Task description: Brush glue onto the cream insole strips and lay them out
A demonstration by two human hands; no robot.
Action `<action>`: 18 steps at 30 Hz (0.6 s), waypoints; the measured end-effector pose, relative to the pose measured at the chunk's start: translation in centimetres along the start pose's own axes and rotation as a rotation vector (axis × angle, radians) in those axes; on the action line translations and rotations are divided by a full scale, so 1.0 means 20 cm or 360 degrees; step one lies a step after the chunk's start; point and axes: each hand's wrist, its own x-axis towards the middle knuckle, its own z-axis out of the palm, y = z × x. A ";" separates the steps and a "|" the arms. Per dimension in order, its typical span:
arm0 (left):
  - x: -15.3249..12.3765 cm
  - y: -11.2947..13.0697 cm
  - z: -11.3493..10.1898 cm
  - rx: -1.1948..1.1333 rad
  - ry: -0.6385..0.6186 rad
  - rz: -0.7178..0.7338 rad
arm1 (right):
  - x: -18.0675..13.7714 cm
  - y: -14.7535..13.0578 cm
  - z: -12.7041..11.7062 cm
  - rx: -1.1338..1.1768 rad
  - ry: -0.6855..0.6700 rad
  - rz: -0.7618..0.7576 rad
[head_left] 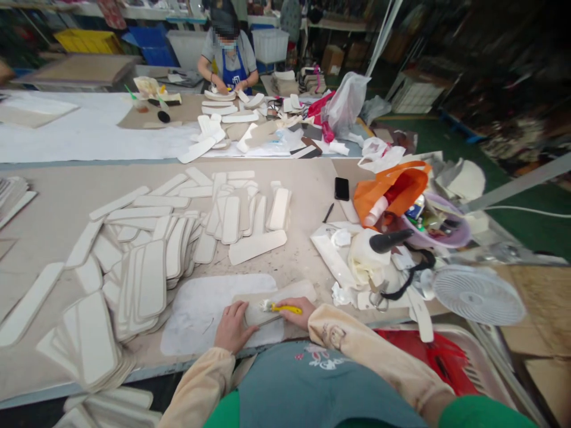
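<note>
In my right hand [300,312] is a small brush [288,308] with a yellow handle, its pale bristles touching a beige rounded panel [261,312]. My left hand [232,327] lies over the left end of that panel, fingers lowered onto it and thumb spread apart. Another pale strip [294,291] lies against the panel's far right side. Beneath them a white sheet [191,315] covers part of the worktable. A fanned pile of off-white rounded panels [151,279] spreads to the left of my left hand.
Right of my hands are a cream container with a black nozzle [370,255], an orange bag [392,184], a purple basin [446,229] and a white fan [479,297]. A phone [341,189] lies farther back. Across the table, a person [229,59] handles similar pieces.
</note>
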 end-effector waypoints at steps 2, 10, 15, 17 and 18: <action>0.00 0.00 0.00 0.0025 0.0000 -0.0004 | -0.05 0.05 -0.09 -0.0009 0.0117 0.0068; 0.00 -0.01 0.01 0.0011 -0.0014 -0.0031 | -0.24 0.14 -0.41 -0.0042 0.0457 0.0207; -0.02 -0.03 0.00 0.0037 -0.0057 -0.0068 | -0.22 0.15 -0.28 -0.0080 0.0251 0.0006; -0.02 -0.04 -0.01 0.0049 -0.0069 -0.0086 | -0.22 0.16 -0.27 -0.0111 0.0230 -0.0058; -0.02 -0.04 -0.01 0.0055 -0.0074 -0.0095 | -0.22 0.17 -0.28 -0.0117 0.0256 -0.0050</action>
